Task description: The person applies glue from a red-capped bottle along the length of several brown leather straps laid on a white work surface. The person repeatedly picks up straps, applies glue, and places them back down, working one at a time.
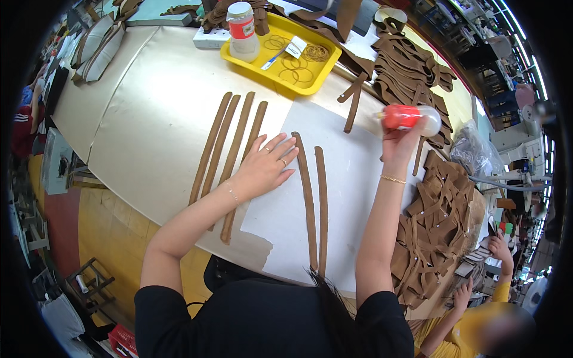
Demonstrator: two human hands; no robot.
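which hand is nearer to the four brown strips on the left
Left. The left hand lies over the rightmost of the four brown strips; the right hand is well off to their right, past the other two strips, holding a red-labelled bottle.

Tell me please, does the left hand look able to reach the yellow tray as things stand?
Probably yes: the left hand lies spread open, and nothing tall stands between it and the yellow tray.

Bright in here — long white tube lights (527, 42) overhead, glare whitening the smooth cream tabletop (164, 65), the red-labelled clear plastic bottle (403, 117) blurred, lines bending toward darkened edges.
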